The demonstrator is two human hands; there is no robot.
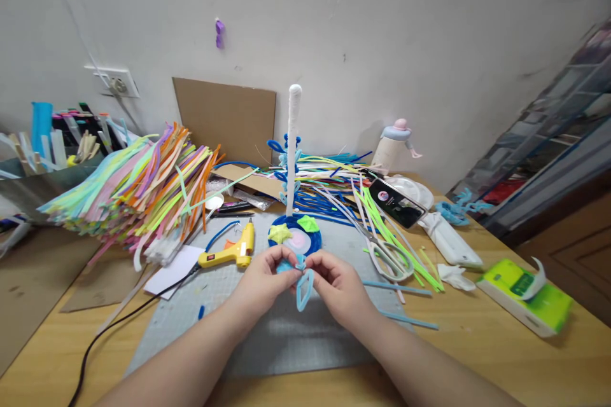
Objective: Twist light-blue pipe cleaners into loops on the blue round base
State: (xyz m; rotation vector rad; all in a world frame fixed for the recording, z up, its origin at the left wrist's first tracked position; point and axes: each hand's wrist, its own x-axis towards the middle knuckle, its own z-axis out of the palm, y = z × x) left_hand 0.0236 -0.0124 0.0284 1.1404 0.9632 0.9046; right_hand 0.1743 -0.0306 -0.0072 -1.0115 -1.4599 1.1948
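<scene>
My left hand [265, 280] and my right hand [338, 286] meet over a grey cutting mat [281, 337]. Both pinch a light blue pipe cleaner [303, 285] bent into a loop that hangs down between them. Just beyond my fingers stands a blue round base [296, 235] with a yellow star, a green shape and a pink disc on it. A tall white wrapped pole [292, 146] rises from that base.
A yellow glue gun [231, 253] with a black cord lies left of the base. A big pile of coloured pipe cleaners [138, 194] fills the left. Scissors [389, 254], a phone [398, 203], a green tissue pack [525, 296] and a bottle [394, 143] sit to the right.
</scene>
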